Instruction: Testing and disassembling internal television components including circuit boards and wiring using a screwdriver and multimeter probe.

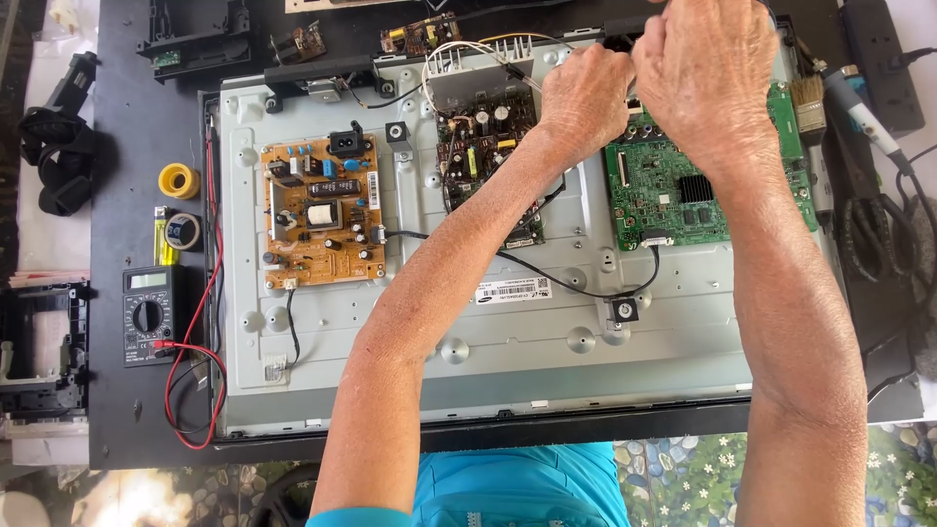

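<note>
Item: green rectangular main circuit board (673, 190), mounted flat on the grey sheet-metal back chassis (508, 332) of an opened flat-panel television, toward the chassis's far right corner. A black square chip sits near the board's middle; a thin black cable (586, 288) runs from its near edge across the chassis.

Left hand (586, 98): knuckles up at the board's far left corner, fingers curled under; whether they pinch anything cannot be told.

Right hand (705, 68): just beside and partly over the left, at the far edge of the board, fingers bent down and hidden; the grip cannot be told.

Handling, as judged: the board is light, stiff and thin, with fragile soldered parts and delicate connectors. Best taken by its bare edges or corners, never by components; plugs pulled by their housings, not the wires.

Adjacent: orange-brown power board (322, 210) toward the chassis's left edge; dark middle board with finned grey heatsink (483, 78) at the far edge. On the black table (127, 127): black multimeter with red lead (148, 314), yellow tape roll (180, 180).
</note>
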